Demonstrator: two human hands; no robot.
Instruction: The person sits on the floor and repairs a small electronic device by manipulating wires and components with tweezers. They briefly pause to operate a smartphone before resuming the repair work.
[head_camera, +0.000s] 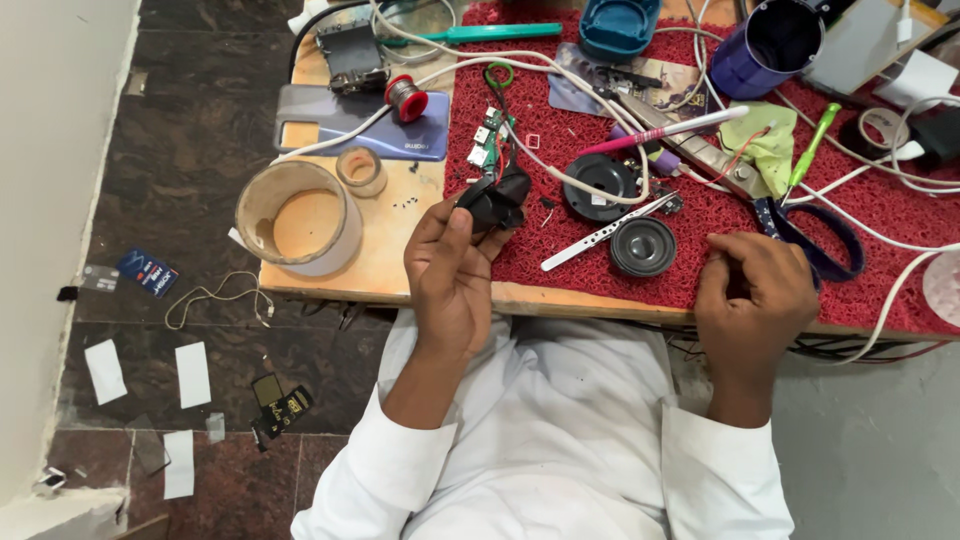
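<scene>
My left hand (448, 272) is raised over the table's front edge and grips a small black plastic part (497, 197) with red and black wires running up to a little green circuit board (489, 137). My right hand (752, 292) rests on the red mat (880, 215) with fingers curled in, nothing visible in it. Between the hands lie a round black speaker (642, 246), a black round housing (599, 184) and thin metal tweezers (603, 232). My white sleeves and shirt fill the bottom of the view.
A wide roll of tape (298, 217), a small tape roll (361, 170), a phone (350, 130), a red solder spool (406, 99), scissors (720, 165), a purple cup (768, 45), a green screwdriver (812, 145) and white cables crowd the wooden table. Cards and paper scraps litter the dark floor at left.
</scene>
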